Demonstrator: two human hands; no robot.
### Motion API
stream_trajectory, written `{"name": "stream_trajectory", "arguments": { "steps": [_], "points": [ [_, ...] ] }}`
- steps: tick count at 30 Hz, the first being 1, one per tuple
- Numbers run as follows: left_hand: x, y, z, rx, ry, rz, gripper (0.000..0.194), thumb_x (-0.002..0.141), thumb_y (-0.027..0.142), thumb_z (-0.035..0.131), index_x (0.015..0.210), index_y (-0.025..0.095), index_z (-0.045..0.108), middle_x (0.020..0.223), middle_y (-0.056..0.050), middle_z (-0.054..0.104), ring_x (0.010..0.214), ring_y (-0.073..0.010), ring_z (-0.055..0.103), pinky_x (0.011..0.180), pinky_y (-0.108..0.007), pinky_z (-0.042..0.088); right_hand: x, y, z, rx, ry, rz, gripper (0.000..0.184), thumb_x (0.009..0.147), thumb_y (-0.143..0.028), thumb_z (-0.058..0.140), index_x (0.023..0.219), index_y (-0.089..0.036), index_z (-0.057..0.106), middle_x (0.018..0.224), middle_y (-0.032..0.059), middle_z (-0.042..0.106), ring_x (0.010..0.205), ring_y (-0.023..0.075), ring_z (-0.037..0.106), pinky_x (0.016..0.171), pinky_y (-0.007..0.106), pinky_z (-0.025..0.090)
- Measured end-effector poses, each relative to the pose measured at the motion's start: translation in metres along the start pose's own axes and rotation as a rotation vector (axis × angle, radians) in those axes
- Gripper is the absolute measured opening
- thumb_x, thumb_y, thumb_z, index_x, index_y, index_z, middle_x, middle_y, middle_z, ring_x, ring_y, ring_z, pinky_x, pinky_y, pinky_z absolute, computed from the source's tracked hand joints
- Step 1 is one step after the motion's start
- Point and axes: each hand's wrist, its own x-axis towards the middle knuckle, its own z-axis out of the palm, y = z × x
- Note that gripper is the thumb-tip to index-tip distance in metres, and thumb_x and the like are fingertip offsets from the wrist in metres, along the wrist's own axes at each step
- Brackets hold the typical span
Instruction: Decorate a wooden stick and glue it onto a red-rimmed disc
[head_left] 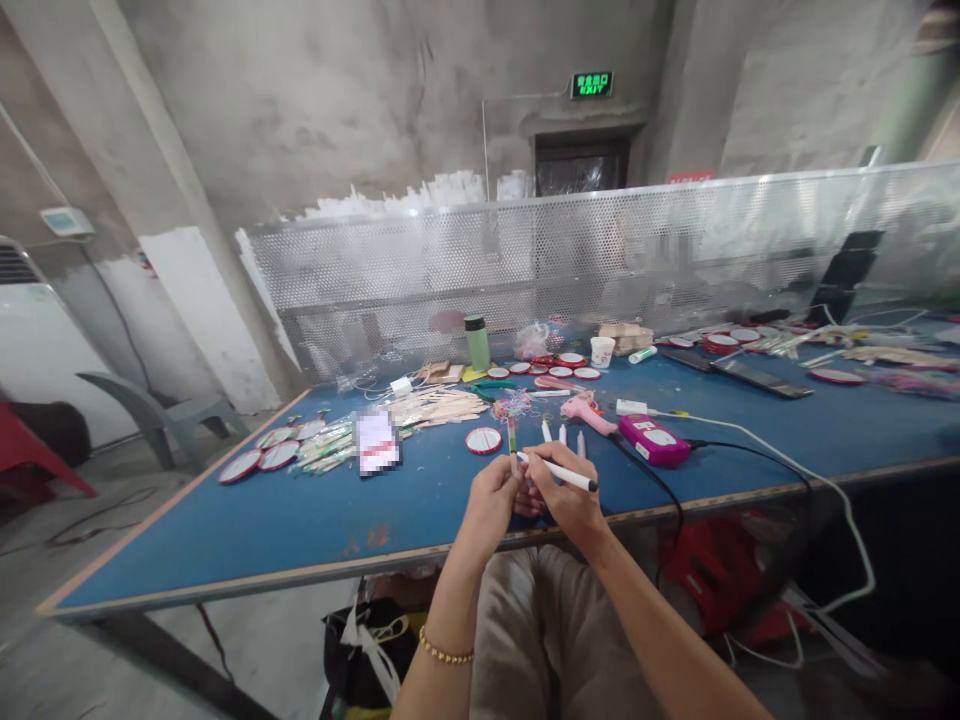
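Upright in my left hand (489, 502) is a flat wooden craft stick (512, 434), its upper part coloured green and reddish. The fingers pinch its lower end above the table's front edge. My right hand (571, 505) grips a white marker pen (564, 474) with a dark end. The pen points left, its tip at or very near the stick; whether it touches I cannot tell. Just beyond my right hand lie several more white markers (562, 434). A round white disc with a red rim (484, 440) lies left of the stick.
On the blue table (300, 535) are a pile of wooden sticks (442, 405), a pink glue gun (589, 413) and a purple box (654, 441) with cables. A green bottle (477, 345) and a paper cup (601, 351) stand further back, before a perforated metal screen (420, 265).
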Motion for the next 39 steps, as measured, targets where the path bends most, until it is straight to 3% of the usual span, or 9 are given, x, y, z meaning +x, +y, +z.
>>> {"name": "stream_trajectory", "arguments": {
  "steps": [25, 39],
  "points": [
    [-0.0008, -0.0002, 0.0004, 0.017, -0.002, 0.010, 0.037, 0.070, 0.050, 0.070, 0.074, 0.018, 0.053, 0.059, 0.003, 0.060, 0.050, -0.0126, 0.059, 0.053, -0.027, 0.054, -0.0012, 0.0031, 0.0024, 0.017, -0.039, 0.053, 0.020, 0.087, -0.028, 0.055, 0.077, -0.020, 0.069, 0.061, 0.0000, 0.068, 0.047, 0.0117, 0.060, 0.046, 0.021, 0.048],
    [-0.0006, -0.0005, -0.0003, 0.039, 0.003, 0.012, 0.034, 0.071, 0.048, 0.069, 0.075, 0.018, 0.054, 0.060, 0.003, 0.060, 0.051, -0.0131, 0.059, 0.054, -0.027, 0.053, 0.0002, 0.0012, 0.0023, -0.021, -0.020, -0.016, 0.020, 0.087, -0.026, 0.054, 0.076, -0.020, 0.069, 0.063, 0.0000, 0.070, 0.048, 0.0114, 0.061, 0.051, 0.022, 0.050]
  ]
}}
